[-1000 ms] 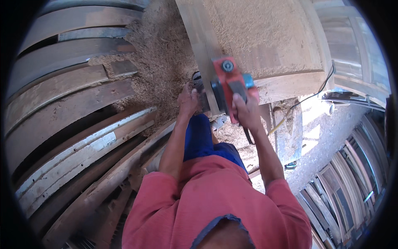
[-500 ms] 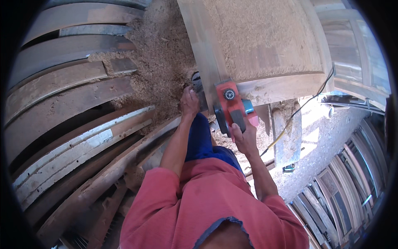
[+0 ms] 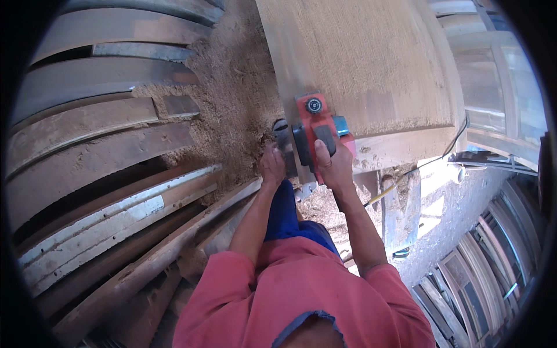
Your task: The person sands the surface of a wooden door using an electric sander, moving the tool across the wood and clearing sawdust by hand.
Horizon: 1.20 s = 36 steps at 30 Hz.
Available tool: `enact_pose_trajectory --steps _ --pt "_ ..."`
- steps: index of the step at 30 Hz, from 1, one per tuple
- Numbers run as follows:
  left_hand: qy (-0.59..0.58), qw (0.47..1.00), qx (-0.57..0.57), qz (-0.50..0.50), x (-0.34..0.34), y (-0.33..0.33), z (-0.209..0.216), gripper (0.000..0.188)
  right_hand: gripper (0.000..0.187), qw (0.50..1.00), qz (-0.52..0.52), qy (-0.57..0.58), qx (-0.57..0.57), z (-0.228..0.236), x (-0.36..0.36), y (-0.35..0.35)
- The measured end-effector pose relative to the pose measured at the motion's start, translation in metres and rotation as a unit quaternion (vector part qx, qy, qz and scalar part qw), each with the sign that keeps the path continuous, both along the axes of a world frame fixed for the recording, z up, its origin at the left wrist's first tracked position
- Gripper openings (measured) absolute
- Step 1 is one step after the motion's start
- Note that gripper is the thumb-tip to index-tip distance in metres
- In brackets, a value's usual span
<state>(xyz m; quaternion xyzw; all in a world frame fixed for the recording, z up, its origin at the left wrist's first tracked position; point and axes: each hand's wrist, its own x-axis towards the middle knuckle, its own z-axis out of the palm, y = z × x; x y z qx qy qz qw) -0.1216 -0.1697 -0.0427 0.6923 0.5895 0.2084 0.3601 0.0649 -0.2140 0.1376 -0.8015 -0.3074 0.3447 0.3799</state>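
A red electric hand planer point(image 3: 312, 120) with a black knob rests on the left edge of a large wooden door panel point(image 3: 371, 58). My right hand point(image 3: 335, 165) is wrapped round its rear handle, thumb on top. Left of the planer, my left hand point(image 3: 271, 166) is closed, its fingers curled beside a dark block point(image 3: 287, 152) below the panel's edge. What those fingers hold, if anything, is hidden. Dust and shavings lie over the panel's sunken middle.
A cord point(image 3: 415, 169), partly yellow, runs on the right side. Stacked boards point(image 3: 93, 127) fill the left side, with wood shavings point(image 3: 232, 75) heaped beside them. Glazed frames point(image 3: 493, 87) stand at the far right, and more timber point(image 3: 473, 272) lies at lower right.
My right hand has pushed the planer a little forward along the panel's edge. My left hand sits slightly lower and further right in the picture, still closed.
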Motion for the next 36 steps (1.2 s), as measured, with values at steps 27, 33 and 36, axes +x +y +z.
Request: enact_pose_trajectory --steps 27,33,36 --pt "-0.006 1.0 -0.004 -0.005 0.004 0.006 0.015 0.033 0.037 0.96 0.043 0.263 0.086 -0.026 0.121 0.339" --pt "-0.003 1.0 -0.025 -0.001 -0.005 -0.001 0.004 0.034 0.037 0.973 0.034 0.22 0.065 -0.002 0.072 0.257" --pt "-0.051 0.999 0.008 0.008 -0.001 0.001 0.002 0.038 0.039 0.98 0.031 0.191 0.047 -0.004 0.046 0.186"
